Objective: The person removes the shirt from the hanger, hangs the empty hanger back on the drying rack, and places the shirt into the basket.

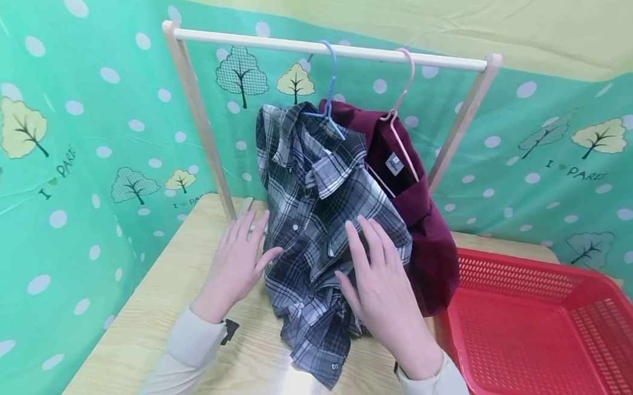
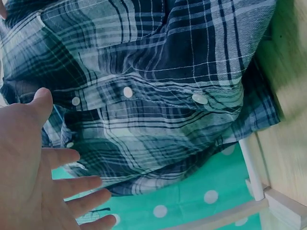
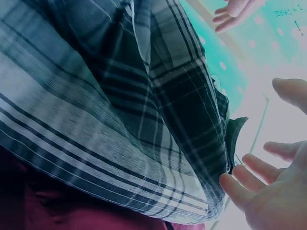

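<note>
A grey and black plaid shirt [image 1: 304,215] with white buttons hangs on a blue hanger [image 1: 331,83], hooked over the white rod of a small wooden rack. My left hand [image 1: 238,259] is at the shirt's left edge, fingers spread and holding nothing; the left wrist view shows the same hand [image 2: 43,172] beside the button front. Over the shirt's right side is my right hand [image 1: 379,280], fingers extended; in the right wrist view this hand [image 3: 273,177] is near the cloth, and contact is hard to tell. Behind hangs a maroon garment [image 1: 435,247] on a pink hanger [image 1: 407,82].
A red plastic basket [image 1: 531,331] stands on the wooden table [image 1: 139,344] at the right. The rack's rod [image 1: 250,40] spans two slanting wooden posts. A green printed cloth [image 1: 76,207] encloses the table at the back and left.
</note>
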Demonstrator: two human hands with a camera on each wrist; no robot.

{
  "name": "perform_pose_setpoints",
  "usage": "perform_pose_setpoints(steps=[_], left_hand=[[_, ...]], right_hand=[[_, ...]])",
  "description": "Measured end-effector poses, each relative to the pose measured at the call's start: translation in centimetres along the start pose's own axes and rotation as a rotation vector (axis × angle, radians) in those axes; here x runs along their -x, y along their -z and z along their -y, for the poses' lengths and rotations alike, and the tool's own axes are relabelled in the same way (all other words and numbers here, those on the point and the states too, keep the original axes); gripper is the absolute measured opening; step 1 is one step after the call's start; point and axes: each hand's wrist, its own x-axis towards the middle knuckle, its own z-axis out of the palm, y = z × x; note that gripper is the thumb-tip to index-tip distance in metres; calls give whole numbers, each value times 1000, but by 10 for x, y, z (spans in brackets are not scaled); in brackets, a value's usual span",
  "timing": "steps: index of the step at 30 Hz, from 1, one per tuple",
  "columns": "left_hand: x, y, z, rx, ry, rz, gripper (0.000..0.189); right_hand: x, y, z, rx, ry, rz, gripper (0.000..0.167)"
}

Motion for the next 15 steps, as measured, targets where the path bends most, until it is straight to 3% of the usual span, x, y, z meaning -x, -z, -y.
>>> perform_pose_setpoints(steps=[8, 15], left_hand=[[-6, 0, 6, 42, 2, -51, 74], [-13, 0, 19, 57, 24, -97, 72]], right_hand=[[-11, 6, 1, -2, 0, -13, 79], [-23, 11, -5, -24, 18, -128, 76]])
